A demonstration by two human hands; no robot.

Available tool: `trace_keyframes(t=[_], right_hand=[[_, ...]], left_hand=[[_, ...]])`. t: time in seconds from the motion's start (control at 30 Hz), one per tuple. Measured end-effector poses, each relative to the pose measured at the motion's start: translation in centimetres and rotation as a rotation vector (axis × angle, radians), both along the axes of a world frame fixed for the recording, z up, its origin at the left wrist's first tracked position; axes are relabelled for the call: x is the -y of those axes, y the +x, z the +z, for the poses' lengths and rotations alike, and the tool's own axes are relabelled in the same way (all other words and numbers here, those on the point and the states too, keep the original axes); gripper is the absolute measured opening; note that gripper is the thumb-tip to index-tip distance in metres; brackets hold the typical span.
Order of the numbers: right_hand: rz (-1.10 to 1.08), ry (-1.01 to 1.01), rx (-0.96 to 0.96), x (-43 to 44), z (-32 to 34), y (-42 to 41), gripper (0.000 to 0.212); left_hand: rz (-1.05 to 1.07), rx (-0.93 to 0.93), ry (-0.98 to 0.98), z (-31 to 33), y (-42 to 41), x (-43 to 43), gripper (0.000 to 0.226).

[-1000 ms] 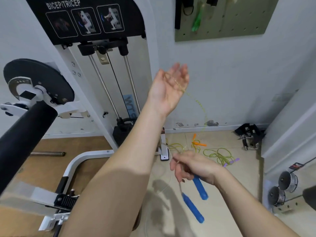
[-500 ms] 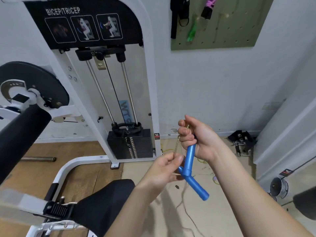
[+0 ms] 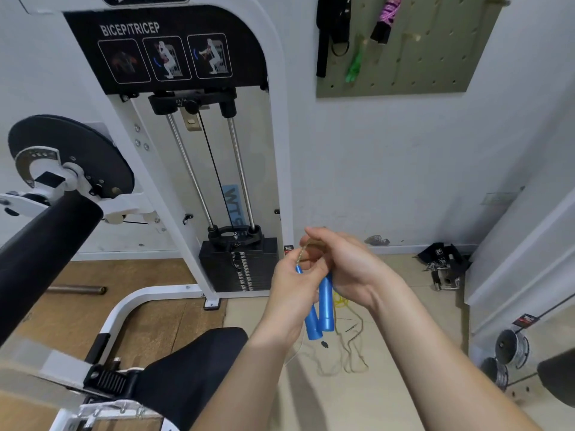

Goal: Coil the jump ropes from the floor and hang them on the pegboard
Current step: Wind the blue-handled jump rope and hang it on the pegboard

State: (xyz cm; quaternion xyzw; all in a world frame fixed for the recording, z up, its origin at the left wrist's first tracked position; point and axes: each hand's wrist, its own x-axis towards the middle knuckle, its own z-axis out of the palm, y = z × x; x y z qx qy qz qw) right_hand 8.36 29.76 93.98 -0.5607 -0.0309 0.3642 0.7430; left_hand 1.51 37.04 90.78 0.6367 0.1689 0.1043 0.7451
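Note:
Two blue jump-rope handles [image 3: 320, 309] hang side by side, pointing down, in front of me. My right hand [image 3: 348, 265] grips their upper ends. My left hand [image 3: 292, 293] is closed beside them, pinching the thin clear cord [image 3: 303, 253] near the handle tops. The rest of that cord [image 3: 351, 353] trails in loose loops on the floor below. A yellow-green rope [image 3: 340, 301] lies on the floor behind the handles, mostly hidden. The olive pegboard [image 3: 435, 57] hangs high on the wall, up and to the right.
On the pegboard hang a black strap [image 3: 329, 32], a green item [image 3: 354, 66] and a pink-black item [image 3: 387, 17]. A bicep/tricep machine with its weight stack [image 3: 239, 262] fills the left. A black clip bundle [image 3: 441, 262] lies by the right wall, and metal spools [image 3: 510, 349] sit lower right.
My left hand came down from head height to meet my right hand. The two blue handles, splayed apart before, now hang together. My view has tilted up towards the pegboard.

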Motion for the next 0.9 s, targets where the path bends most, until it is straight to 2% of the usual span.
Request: trace_keyframes(t=[0.13, 0.23, 0.3, 0.37, 0.47, 0.53, 0.63, 0.7, 0.8, 0.9], right_hand=[[0.044, -0.048, 0.053, 0.3, 0.3, -0.6, 0.024], [0.198, -0.09, 0.152, 1.2, -0.1, -1.2, 0.032], [0.292, -0.153, 0.214, 2.0, -0.7, -1.8, 0.03], [0.353, -0.207, 0.187, 2.6, -1.1, -2.5, 0.029], [0.366, -0.221, 0.181, 3.0, -1.6, -3.0, 0.025], [0.32, -0.208, 0.2, 3.2, -1.8, -2.9, 0.021], [0.348, -0.228, 0.195, 3.5, -1.8, -2.7, 0.017], [0.386, -0.243, 0.168, 3.6, -1.5, -2.8, 0.021], [0.477, -0.179, 0.062, 3.9, -1.3, -2.7, 0.034], [0.635, 0.058, -0.114, 4.3, -1.8, -2.5, 0.036]], left_hand=[[0.055, -0.018, -0.083, 0.0, 0.3, -0.1, 0.007], [0.113, -0.033, -0.236, -0.3, 0.5, -0.8, 0.021], [0.111, -0.015, -0.301, 0.3, 0.4, -0.8, 0.014], [0.1, 0.009, -0.381, 0.8, 0.5, -0.8, 0.01], [0.106, 0.022, -0.449, 1.2, 0.8, -1.2, 0.016], [0.08, 0.029, -0.32, 1.4, 0.9, -1.7, 0.025], [0.017, -0.021, 0.036, 1.7, 0.7, -2.1, 0.034], [-0.034, -0.021, 0.066, 1.6, 0.7, -2.0, 0.034], [-0.163, 0.063, -0.16, 1.2, 0.4, -1.7, 0.037], [-0.338, 0.119, -0.333, 1.0, 0.0, -2.2, 0.038]])
